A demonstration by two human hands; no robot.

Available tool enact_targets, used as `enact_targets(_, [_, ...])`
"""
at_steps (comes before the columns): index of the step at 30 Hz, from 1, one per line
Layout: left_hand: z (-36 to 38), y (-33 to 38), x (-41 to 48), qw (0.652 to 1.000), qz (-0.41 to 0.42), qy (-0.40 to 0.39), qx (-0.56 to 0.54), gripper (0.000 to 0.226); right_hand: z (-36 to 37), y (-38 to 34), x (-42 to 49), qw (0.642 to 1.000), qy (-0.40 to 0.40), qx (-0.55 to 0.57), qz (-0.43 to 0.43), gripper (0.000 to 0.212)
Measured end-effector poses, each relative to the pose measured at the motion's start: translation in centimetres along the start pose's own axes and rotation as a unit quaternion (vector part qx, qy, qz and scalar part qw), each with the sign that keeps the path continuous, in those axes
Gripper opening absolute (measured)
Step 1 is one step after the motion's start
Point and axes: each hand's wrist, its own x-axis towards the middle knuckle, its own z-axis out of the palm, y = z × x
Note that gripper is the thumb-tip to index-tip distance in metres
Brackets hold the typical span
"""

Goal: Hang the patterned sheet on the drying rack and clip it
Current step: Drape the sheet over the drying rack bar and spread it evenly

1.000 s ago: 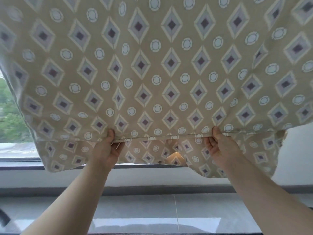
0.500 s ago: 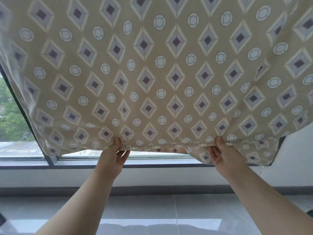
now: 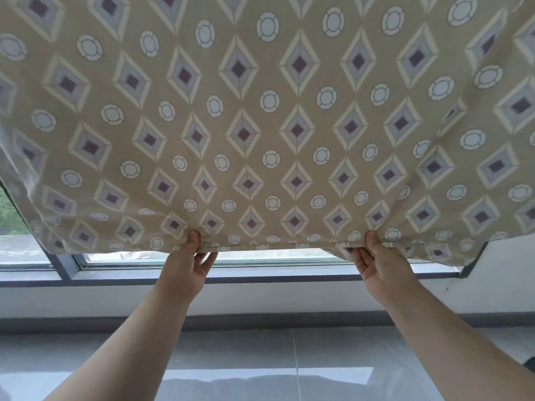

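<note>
Below the window sill [image 3: 275, 280], the left forearm [image 3: 150, 328] and right forearm [image 3: 434, 319] are bare, uncovered right down to the lower edge. The left grip [image 3: 185, 273] and right grip [image 3: 382, 270] are plain bare hands.

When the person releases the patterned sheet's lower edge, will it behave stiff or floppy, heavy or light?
Probably floppy: the sheet droops in folds beyond the left hand and right hand, and is taut only between them. Likely light for its size: a thumb-and-finger grip at the hem lifts it. It would probably swing down limply.
</note>
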Motion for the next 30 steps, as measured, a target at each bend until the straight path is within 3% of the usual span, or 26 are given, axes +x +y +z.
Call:
enact_targets(3, [0.6, -0.6, 0.9, 0.999, -0.034, 0.027, -0.029, 0.013, -0.3, 0.1, 1.0, 1.0, 0.017, 0.0, 0.013, 0.029])
enact_targets(5, [1.0, -1.6, 1.4, 0.994, -0.079, 0.014, -0.067, 0.039, -0.9, 0.2, 1.5, 0.998, 0.04, 0.016, 0.046, 0.039])
enact_targets(7, [2.0, -2.8, 1.5, 0.99, -0.107, -0.036, -0.079, 0.057, -2.2, 0.3, 1.8, 0.992, 0.048, 0.067, 0.091, 0.071])
enact_targets(9, [3.3, -4.0, 1.6, 0.987, -0.108, -0.086, -0.084, 0.057, -3.3, 0.0, 2.3, 0.988, 0.005, 0.11, 0.108, 0.117])
enact_targets(11, [5.1, -4.6, 1.7, 0.984, -0.098, -0.113, -0.1, 0.055, -3.6, -0.9, 2.8, 0.985, -0.05, 0.141, 0.084, 0.135])
enact_targets(15, [8.6, -5.6, 2.5, 0.983, -0.108, -0.062, -0.135, 0.055, -3.1, -3.5, 4.3, 0.975, -0.092, 0.199, 0.034, 0.089])
enact_targets(18, [10.1, -5.9, 2.9, 0.988, -0.117, 0.014, -0.101, 0.062, -2.6, -4.4, 5.2, 0.963, -0.109, 0.245, 0.038, 0.069])
enact_targets(21, [9.7, -6.2, 2.7, 0.987, -0.092, 0.023, -0.132, 0.044, -2.2, -4.8, 4.9, 0.954, -0.132, 0.269, 0.032, 0.047])
enact_targets(23, [8.8, -5.9, 1.4, 0.981, -0.097, -0.014, -0.166, 0.022, -2.1, -5.4, 4.0, 0.957, -0.134, 0.254, 0.036, 0.039])
enact_targets(27, [6.0, -4.3, -3.1, 0.984, -0.062, -0.062, -0.158, 0.018, -2.9, -6.7, 1.6, 0.974, -0.101, 0.2, 0.039, 0.036])
enact_targets(30, [4.8, -2.9, -8.5, 0.985, -0.049, -0.056, -0.157, 0.025, -3.2, -7.6, -2.2, 0.985, -0.079, 0.147, 0.041, 0.036])
